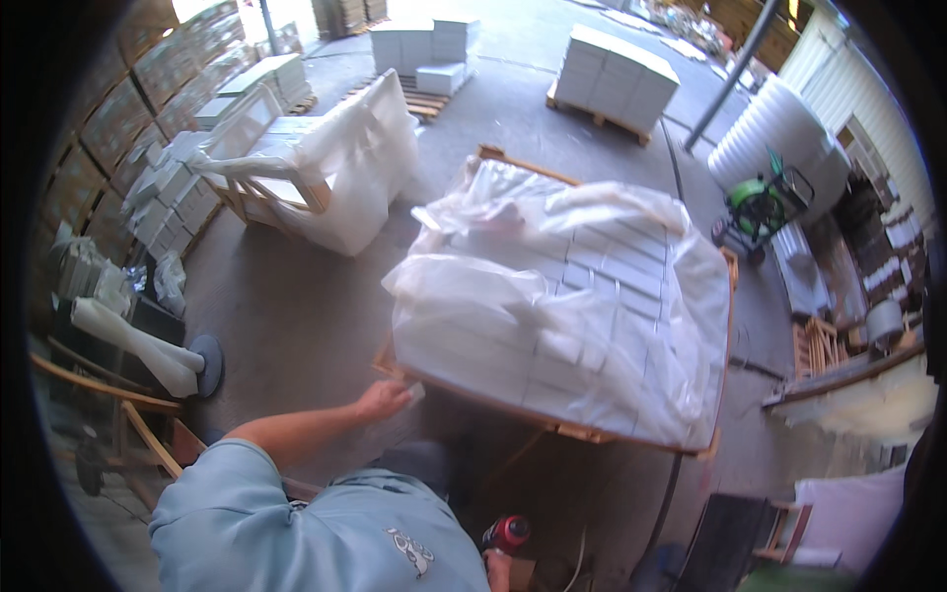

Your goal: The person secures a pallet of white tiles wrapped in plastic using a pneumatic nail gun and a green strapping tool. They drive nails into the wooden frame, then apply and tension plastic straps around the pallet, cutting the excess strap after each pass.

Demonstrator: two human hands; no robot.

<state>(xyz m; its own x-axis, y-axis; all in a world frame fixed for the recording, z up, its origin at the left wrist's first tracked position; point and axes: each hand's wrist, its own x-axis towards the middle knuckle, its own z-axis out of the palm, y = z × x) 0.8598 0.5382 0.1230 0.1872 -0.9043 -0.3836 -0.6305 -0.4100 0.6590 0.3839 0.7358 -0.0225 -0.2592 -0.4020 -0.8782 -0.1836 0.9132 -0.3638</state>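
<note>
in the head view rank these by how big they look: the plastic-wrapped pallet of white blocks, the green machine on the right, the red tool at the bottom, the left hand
1. plastic-wrapped pallet
2. green machine
3. left hand and red tool look about alike, so unranked; both sit nearer the camera.

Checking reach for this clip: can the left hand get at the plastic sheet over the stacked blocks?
Probably yes: the left hand is already at the near corner of the plastic sheet, with nothing between them.
</note>
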